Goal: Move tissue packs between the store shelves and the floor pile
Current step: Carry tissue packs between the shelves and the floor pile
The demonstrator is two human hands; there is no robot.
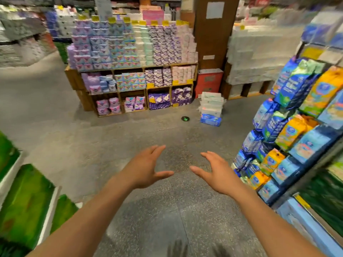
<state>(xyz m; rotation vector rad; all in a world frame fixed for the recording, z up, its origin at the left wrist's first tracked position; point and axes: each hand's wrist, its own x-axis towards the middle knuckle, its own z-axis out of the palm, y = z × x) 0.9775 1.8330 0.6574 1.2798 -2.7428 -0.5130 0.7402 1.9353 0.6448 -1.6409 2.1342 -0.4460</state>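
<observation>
Left hand: our left hand (146, 167) is stretched out ahead, fingers spread and straight, holding nothing.
Right hand: our right hand (215, 171) mirrors it, palm turned inward, also empty. The two are apart, over bare floor (111, 145).
Floor pile: the floor pile (211, 106) of tissue packs stands well ahead of us – pale packs stacked on a blue pack (210, 120) at the bottom, slightly askew.
Beside the pile: a red box (208, 82) sits just behind it, at the foot of a brown pillar (213, 34).
In the way: we see only a small dark floor marker (185, 118), left of the pile.
Ahead left: wooden crate shelves (183, 64) hold purple, pink and blue packs.
Right: a rack (289, 115) of blue and orange bags lines our right side, close to the right arm.
Left: green boxes (24, 197) are blurred at the edge.
</observation>
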